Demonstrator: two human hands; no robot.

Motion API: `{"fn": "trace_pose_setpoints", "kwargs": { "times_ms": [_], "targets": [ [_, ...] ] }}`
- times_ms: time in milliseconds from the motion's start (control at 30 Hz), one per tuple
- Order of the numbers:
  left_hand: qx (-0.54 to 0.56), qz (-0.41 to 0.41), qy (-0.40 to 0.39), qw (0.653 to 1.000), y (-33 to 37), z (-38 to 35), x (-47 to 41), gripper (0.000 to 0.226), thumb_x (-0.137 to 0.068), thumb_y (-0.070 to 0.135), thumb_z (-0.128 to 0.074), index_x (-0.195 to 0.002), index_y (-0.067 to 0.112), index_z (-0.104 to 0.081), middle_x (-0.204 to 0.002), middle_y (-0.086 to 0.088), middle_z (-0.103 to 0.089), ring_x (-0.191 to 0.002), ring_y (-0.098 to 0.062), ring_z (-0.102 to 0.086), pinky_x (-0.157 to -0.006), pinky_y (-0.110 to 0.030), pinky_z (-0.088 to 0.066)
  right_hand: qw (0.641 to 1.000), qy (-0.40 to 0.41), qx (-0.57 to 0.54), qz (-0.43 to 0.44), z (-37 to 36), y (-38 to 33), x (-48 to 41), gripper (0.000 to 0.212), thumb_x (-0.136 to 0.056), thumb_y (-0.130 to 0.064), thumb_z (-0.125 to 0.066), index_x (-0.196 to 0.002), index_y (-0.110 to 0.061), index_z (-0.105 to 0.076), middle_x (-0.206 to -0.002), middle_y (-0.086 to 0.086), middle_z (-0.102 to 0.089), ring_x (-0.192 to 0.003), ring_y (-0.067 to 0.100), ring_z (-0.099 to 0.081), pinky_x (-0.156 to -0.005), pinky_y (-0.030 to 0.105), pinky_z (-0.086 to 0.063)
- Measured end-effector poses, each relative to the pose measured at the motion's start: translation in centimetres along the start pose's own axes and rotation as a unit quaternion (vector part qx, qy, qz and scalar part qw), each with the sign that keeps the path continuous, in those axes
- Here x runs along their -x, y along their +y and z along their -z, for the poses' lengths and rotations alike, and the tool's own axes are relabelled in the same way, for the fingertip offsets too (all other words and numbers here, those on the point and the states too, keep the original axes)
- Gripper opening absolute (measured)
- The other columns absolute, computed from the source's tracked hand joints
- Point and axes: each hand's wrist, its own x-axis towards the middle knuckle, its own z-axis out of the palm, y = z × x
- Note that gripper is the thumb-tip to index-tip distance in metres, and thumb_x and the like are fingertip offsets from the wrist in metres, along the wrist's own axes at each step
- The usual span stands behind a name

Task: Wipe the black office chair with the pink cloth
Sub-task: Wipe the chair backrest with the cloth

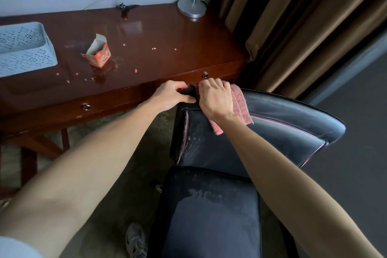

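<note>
Curtained corner, desk (pixel 146 33) at 11 o'clock: right hand (pixel 215 98) presses pink cloth (pixel 240 107) on black office chair (pixel 272 132) backrest top; left hand (pixel 171 96) grips its edge; seat smears remain.

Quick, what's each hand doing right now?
Left hand: closed, gripping the black office chair's top edge.
Right hand: closed on the pink cloth, pressing it against the chair.

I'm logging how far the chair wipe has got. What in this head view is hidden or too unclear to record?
- Top edge of the black office chair: covered by the right hand and pink cloth.
- Left hand: its grip on the chair's corner hides that corner.
- Chair base: out of view under the seat.
- Orange carton: print too small to read.
</note>
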Motion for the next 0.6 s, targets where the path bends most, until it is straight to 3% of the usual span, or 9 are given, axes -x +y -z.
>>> {"fn": "trace_pose_setpoints", "kwargs": {
  "times_ms": [100, 200, 333, 467, 600],
  "targets": [
    [-0.011, -0.013, -0.019, 1.0, 0.1, 0.1, -0.1, 0.022, -0.077, 0.044, -0.08, -0.087, 0.028, -0.07, -0.092, 0.007, -0.071, -0.094, -0.019, -0.064, -0.084, -0.039, -0.046, 1.0, 0.007, 0.013, -0.02, 1.1, 3.5, 0.9, 0.031, -0.1, -0.025, -0.033, -0.098, -0.012, -0.061, -0.104, 0.009, -0.065, -0.101, 0.034, -0.054, -0.088, 0.041, -0.033],
    [-0.016, -0.005, -0.017, 1.0, 0.2, -0.2, -0.3, 0.029, -0.079, 0.045, -0.079, -0.1, 0.027, -0.07, -0.107, 0.008, -0.069, -0.104, -0.017, -0.059, -0.089, -0.036, -0.041, 0.993, 0.025, 0.02, -0.11, 2.7, 8.5, 2.4, 0.043, -0.094, -0.034, -0.023, -0.091, -0.011, -0.06, -0.102, 0.012, -0.066, -0.099, 0.036, -0.054, -0.084, 0.041, -0.032],
    [-0.017, 0.003, 0.001, 1.0, 0.4, -0.7, -0.5, 0.033, -0.074, 0.048, -0.081, -0.096, 0.027, -0.07, -0.103, 0.005, -0.071, -0.1, -0.02, -0.062, -0.091, -0.039, -0.046, 0.979, 0.031, -0.006, -0.2, 2.5, 8.4, 1.9, 0.032, -0.097, -0.019, -0.035, -0.102, -0.006, -0.064, -0.114, 0.013, -0.065, -0.112, 0.035, -0.051, -0.097, 0.041, -0.028],
    [-0.012, 0.001, -0.001, 1.0, 0.7, -0.3, -0.2, 0.025, -0.072, 0.045, -0.082, -0.083, 0.026, -0.069, -0.088, 0.003, -0.072, -0.091, -0.024, -0.065, -0.084, -0.039, -0.048, 0.995, 0.008, 0.01, -0.099, 0.7, 1.7, -0.1, 0.032, -0.097, -0.021, -0.036, -0.102, -0.009, -0.065, -0.111, 0.009, -0.067, -0.109, 0.032, -0.053, -0.094, 0.04, -0.03],
    [0.017, 0.007, 0.006, 1.0, 0.5, -0.1, 0.5, 0.023, -0.072, 0.041, -0.083, -0.089, 0.029, -0.073, -0.09, 0.004, -0.074, -0.093, -0.021, -0.067, -0.089, -0.041, -0.051, 0.999, 0.002, 0.016, -0.028, -0.1, -1.1, -0.7, 0.035, -0.099, -0.022, -0.034, -0.101, -0.01, -0.066, -0.107, 0.007, -0.068, -0.105, 0.03, -0.056, -0.093, 0.041, -0.032]
  ]
}}
